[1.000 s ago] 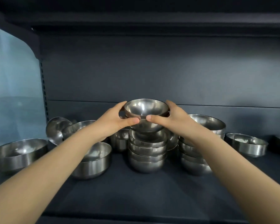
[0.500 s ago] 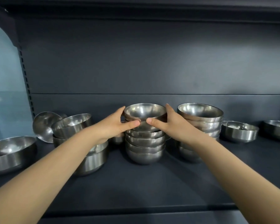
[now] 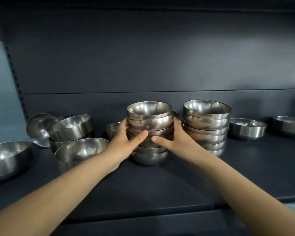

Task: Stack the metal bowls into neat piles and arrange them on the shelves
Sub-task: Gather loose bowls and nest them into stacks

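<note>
My pile of metal bowls (image 3: 149, 126) stands in the middle of the dark shelf (image 3: 160, 184). My left hand (image 3: 126, 142) and right hand (image 3: 175, 138) wrap its sides, thumbs nearly meeting. Every bowl looks empty. Another pile (image 3: 206, 125) stands just beside it.

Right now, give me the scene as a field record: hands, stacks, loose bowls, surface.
left hand: grip around middle stack's left side
right hand: grip around its right side
middle stack: nested bowls, upright on shelf
right stack: nested bowls, untouched, beside middle stack
loose bowls: several at left, two at right
tipped bowl: on its side, far left
shelf: dark, front part bare
</note>
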The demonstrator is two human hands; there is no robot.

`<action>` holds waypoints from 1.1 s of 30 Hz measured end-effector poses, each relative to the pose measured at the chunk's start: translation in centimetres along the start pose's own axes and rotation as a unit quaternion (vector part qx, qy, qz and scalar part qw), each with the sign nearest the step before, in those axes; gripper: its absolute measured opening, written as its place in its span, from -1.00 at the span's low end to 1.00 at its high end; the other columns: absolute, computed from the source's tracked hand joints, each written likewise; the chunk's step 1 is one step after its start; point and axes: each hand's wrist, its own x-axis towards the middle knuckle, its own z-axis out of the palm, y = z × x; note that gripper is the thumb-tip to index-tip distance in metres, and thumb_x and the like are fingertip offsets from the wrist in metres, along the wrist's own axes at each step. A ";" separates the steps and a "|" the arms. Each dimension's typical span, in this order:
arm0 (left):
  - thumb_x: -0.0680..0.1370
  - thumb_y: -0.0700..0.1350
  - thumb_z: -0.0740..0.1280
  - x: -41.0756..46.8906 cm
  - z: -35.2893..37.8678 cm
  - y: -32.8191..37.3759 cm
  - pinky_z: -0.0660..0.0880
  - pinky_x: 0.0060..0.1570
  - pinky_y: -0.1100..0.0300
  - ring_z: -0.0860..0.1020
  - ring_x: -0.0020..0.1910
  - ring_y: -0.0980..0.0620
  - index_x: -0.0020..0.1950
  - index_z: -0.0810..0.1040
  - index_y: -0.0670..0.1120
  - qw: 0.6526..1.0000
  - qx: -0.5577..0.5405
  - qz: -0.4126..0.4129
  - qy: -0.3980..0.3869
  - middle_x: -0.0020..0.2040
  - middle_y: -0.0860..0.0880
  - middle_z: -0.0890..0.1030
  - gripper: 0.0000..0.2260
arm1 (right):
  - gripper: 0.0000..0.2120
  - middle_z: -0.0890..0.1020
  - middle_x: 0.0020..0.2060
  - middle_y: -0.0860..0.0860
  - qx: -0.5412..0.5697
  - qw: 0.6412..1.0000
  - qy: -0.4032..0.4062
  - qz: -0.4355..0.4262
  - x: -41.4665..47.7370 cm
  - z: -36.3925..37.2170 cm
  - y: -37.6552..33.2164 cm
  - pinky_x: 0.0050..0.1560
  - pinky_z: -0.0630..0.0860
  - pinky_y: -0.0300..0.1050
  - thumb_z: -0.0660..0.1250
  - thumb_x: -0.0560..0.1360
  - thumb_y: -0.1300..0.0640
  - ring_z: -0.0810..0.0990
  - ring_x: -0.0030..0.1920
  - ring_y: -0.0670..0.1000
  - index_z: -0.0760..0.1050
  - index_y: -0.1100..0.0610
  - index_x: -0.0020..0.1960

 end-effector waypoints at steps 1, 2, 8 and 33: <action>0.26 0.30 0.35 -0.1 0.1 -0.1 0.51 -0.05 0.06 0.46 0.20 0.09 0.43 0.08 0.27 1.000 -0.004 -0.009 -0.005 0.29 0.24 0.40 -0.19 | -0.02 0.46 0.32 -0.14 0.009 1.000 -0.002 0.013 0.0 0.1 0.2 0.38 0.37 -0.03 0.50 0.24 -0.22 0.42 0.32 -0.16 0.10 0.05 0.48; 0.26 0.28 0.35 -0.2 0.3 -0.3 0.51 -0.07 0.05 0.46 0.19 0.10 0.42 0.06 0.30 1.000 -0.010 -0.013 -0.011 0.28 0.24 0.40 -0.21 | -0.07 0.47 0.30 -0.17 0.023 0.999 -0.005 0.023 -0.1 0.1 0.4 0.35 0.41 -0.05 0.51 0.28 -0.19 0.44 0.29 -0.19 0.11 0.03 0.48; 0.23 0.24 0.36 -0.4 0.7 -0.7 0.58 -0.05 -0.04 0.46 0.23 0.09 0.40 -0.01 0.39 0.999 -0.038 -0.012 -0.020 0.35 0.21 0.37 -0.17 | -0.30 0.52 0.23 -0.19 0.047 0.998 0.006 0.042 0.1 0.3 1.2 -0.03 0.45 -0.24 0.46 0.39 -0.04 0.49 0.20 -0.19 0.21 -0.05 0.42; 0.50 0.11 0.32 -5.6 0.3 3.1 0.40 0.28 0.04 0.40 0.27 0.04 0.42 0.29 -0.04 0.973 0.223 -0.046 0.024 0.35 0.06 0.37 -0.46 | -0.47 0.47 0.19 -0.01 -0.214 0.975 -0.027 0.052 -5.0 -3.0 -3.0 0.09 0.29 -0.26 0.32 0.51 -0.07 0.44 0.19 -0.03 0.33 0.15 0.38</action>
